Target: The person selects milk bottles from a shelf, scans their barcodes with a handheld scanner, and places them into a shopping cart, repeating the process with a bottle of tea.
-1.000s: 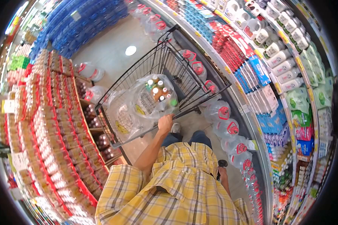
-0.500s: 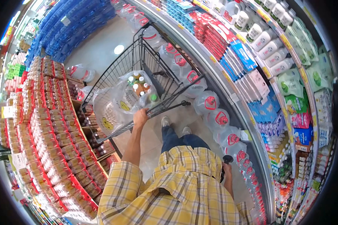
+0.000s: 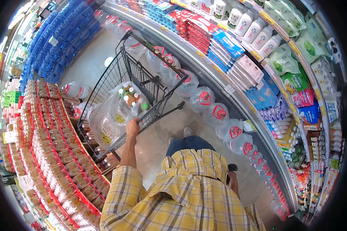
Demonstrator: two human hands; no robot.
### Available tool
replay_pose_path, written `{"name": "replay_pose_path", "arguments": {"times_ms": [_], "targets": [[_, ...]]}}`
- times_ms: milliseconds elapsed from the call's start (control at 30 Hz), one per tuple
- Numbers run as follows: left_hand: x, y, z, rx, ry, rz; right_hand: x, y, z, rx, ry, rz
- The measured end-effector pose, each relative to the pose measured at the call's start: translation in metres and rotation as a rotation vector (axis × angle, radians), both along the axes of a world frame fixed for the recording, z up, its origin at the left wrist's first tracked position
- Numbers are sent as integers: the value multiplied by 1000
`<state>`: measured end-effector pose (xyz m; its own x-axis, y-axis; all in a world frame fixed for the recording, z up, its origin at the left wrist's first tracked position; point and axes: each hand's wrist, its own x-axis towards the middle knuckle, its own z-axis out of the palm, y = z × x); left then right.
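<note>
My left hand (image 3: 132, 128) is closed round the side rail of a black wire shopping cart (image 3: 104, 84), ahead and to the left. Inside the cart lie clear plastic bags (image 3: 106, 115) with yellow smiley prints, and a pack of bottles (image 3: 129, 94) with white caps and orange-brown contents. A green cap (image 3: 144, 106) shows beside the pack. Low at my right side, my right hand (image 3: 233, 180) is wrapped round a dark object with a round black end (image 3: 232, 167); what it is I cannot make out.
Stacked jars with red bands (image 3: 61, 154) stand on the left. Large water bottles (image 3: 202, 98) line the chiller shelf (image 3: 243, 107) on the right. Blue bottled-water packs (image 3: 65, 34) are piled at the far left, and a large bottle (image 3: 76, 90) stands near them.
The cart and my left hand have shifted left in view. The right-hand shelves and the row of bottles have also slid left, and my feet have changed position.
</note>
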<state>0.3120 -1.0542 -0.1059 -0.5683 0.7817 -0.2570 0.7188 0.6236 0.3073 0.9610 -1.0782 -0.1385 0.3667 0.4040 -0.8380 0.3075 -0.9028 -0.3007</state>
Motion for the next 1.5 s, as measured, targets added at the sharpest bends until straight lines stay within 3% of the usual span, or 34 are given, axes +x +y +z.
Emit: {"name": "replay_pose_path", "arguments": {"times_ms": [133, 233, 300, 433, 533, 700, 900, 1200, 1333, 1500], "targets": [[6, -19, -13, 33, 46, -4, -15, -1, 8, 28, 61, -45], [18, -36, -7, 8, 41, -14, -7, 4, -1, -5, 34, 86], [27, -47, -4, -5, 37, -21, 6, 0, -12, 104, 409, -176], [52, -72, 4, 36, 40, -32, -10, 44, 26, 158, 272, -50], [64, -92, -13, 66, 39, -80, -24, 85, 47, 177, 314, 121], [104, -112, -12, 43, -22, -109, -80, 129, 109, 243, 450, 131], [157, -134, -7, 72, -93, -143, -112, 136, 146, 204, 639, 173], [235, -171, -8, 91, -101, -112, -56, 130, 119, 248, 720, 243], [268, -179, -6, 111, -144, -107, -1, 114, 119, 169, 623, 254], [304, -190, -5, 114, -115, -79, 76, 79, 112, 186, 600, 95]]}}
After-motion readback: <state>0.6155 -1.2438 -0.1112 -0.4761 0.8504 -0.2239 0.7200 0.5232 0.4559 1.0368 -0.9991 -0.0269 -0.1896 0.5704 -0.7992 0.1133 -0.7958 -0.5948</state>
